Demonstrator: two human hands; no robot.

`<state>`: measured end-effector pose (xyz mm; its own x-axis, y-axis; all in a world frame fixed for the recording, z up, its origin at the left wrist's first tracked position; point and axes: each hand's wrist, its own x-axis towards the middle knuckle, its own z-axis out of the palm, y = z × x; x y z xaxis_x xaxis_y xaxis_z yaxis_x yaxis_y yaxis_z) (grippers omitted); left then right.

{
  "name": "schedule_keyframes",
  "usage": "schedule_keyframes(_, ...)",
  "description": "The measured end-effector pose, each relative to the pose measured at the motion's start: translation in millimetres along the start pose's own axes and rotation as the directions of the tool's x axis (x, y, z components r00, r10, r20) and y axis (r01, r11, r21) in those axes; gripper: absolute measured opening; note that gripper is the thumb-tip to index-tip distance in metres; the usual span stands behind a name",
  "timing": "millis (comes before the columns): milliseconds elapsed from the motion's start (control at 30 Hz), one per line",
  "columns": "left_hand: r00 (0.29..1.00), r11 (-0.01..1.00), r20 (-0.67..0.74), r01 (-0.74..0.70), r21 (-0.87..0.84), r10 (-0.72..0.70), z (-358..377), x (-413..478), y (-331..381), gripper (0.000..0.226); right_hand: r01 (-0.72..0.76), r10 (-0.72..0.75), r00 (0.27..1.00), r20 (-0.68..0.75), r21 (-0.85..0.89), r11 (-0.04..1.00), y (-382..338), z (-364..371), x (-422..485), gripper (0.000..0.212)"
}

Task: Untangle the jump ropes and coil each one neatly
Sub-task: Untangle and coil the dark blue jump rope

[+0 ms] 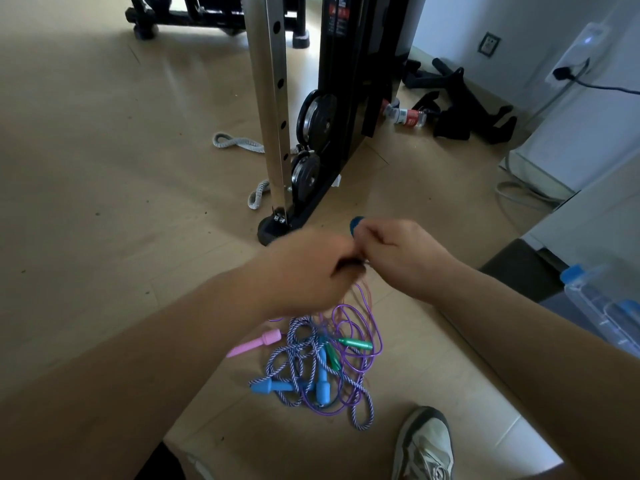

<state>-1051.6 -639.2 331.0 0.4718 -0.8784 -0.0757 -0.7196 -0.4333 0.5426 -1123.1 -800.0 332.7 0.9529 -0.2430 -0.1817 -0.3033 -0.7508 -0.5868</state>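
A tangle of jump ropes [322, 368] lies on the floor in front of my shoe: a striped blue-white cord, a thin purple cord, light blue handles [268, 388], green handles [356, 342] and a pink handle [254, 344]. Above the pile my left hand [304, 268] and my right hand [398, 254] meet, fingers curled. My right hand grips a dark blue handle [356, 224] whose end sticks out above the knuckles. My left hand pinches thin cord that hangs down toward the pile.
A weight machine [311, 133] with a steel post and black base stands just beyond my hands. Grey rope [235, 143] lies by it. Black handles and a bottle [405, 116] lie at the back right. Water bottles [602, 303] sit at right; my shoe [426, 445] is below.
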Motion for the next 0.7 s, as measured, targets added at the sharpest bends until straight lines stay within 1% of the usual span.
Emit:
schedule_keyframes(67,0.986,0.989,-0.16,0.019,-0.146,-0.042,-17,0,-14,0.014,-0.032,0.029,0.997,0.068,0.058,0.998,2,-4,0,0.04)
schedule_keyframes(100,0.976,0.979,-0.208,0.024,-0.201,-0.067,-22,-2,-22,0.012,-0.042,0.029,0.994,0.102,0.131,0.99,0,-5,0,0.041)
schedule_keyframes(133,0.969,0.974,-0.235,0.025,-0.226,-0.079,-25,-3,-29,0.012,-0.06,0.027,0.99,0.14,0.236,0.97,-2,-5,0,0.04)
schedule_keyframes(200,0.961,0.972,-0.261,0.023,-0.233,-0.086,-26,-3,-38,0.013,-0.119,0.027,0.978,0.205,0.452,0.884,-8,-5,-2,0.032)
schedule_keyframes(267,0.96,0.974,-0.266,0.027,-0.223,-0.087,-21,-3,-43,0.013,-0.162,0.032,0.974,0.226,0.586,0.794,-11,-6,-2,0.023)
schedule_keyframes(300,0.966,0.978,-0.241,0.044,-0.202,-0.093,-17,-2,-46,0.013,-0.191,0.045,0.972,0.232,0.658,0.728,-12,-8,-2,0.021)
schedule_keyframes(333,0.975,0.982,-0.189,0.083,-0.169,-0.115,-13,-2,-48,0.015,-0.227,0.061,0.968,0.245,0.738,0.635,-12,-9,-1,0.021)
schedule_keyframes(367,0.982,0.984,-0.116,0.133,-0.122,-0.147,-8,-1,-49,0.016,-0.262,0.073,0.962,0.263,0.813,0.52,-15,-11,-1,0.021)
schedule_keyframes(400,0.984,0.983,-0.042,0.168,-0.071,-0.171,-2,-1,-48,0.018,-0.283,0.082,0.958,0.274,0.866,0.412,-17,-11,-1,0.022)
schedule_keyframes(433,0.985,0.984,0.018,0.173,-0.042,-0.172,5,-1,-44,0.02,-0.29,0.098,0.957,0.273,0.898,0.332,-18,-11,-1,0.024)
schedule_keyframes(467,0.986,0.987,0.061,0.155,-0.041,-0.153,12,-1,-37,0.022,-0.286,0.119,0.958,0.262,0.915,0.285,-19,-10,0,0.026)
schedule_keyframes(500,0.988,0.99,0.089,0.13,-0.052,-0.125,18,-2,-28,0.022,-0.276,0.144,0.959,0.245,0.924,0.266,-18,-8,1,0.028)
schedule_keyframes(533,0.989,0.993,0.11,0.105,-0.059,-0.098,22,-3,-19,0.023,-0.258,0.174,0.961,0.215,0.924,0.283,-15,-5,3,0.027)
schedule_keyframes(567,0.989,0.995,0.13,0.082,-0.065,-0.073,25,-4,-11,0.026,-0.227,0.206,0.966,0.159,0.903,0.365,-10,-3,6,0.026)
schedule_keyframes(600,0.988,0.995,0.147,0.061,-0.075,-0.049,27,-5,-5,0.028,-0.191,0.23,0.97,0.083,0.846,0.498,-5,-1,8,0.024)
schedule_keyframes(633,0.987,0.995,0.16,0.038,-0.093,-0.023,26,-6,-1,0.027,-0.165,0.236,0.972,0.011,0.748,0.643,-1,0,9,0.025)
schedule_keyframes(667,0.987,0.992,0.159,0.015,-0.126,0.005,22,-6,3,0.025,-0.139,0.21,0.977,-0.037,0.637,0.758,0,1,8,0.026)
schedule_keyframes(700,0.99,0.983,0.136,-0.007,-0.184,0.032,16,-6,6,0.021,-0.101,0.153,0.986,-0.058,0.519,0.849,1,0,6,0.028)
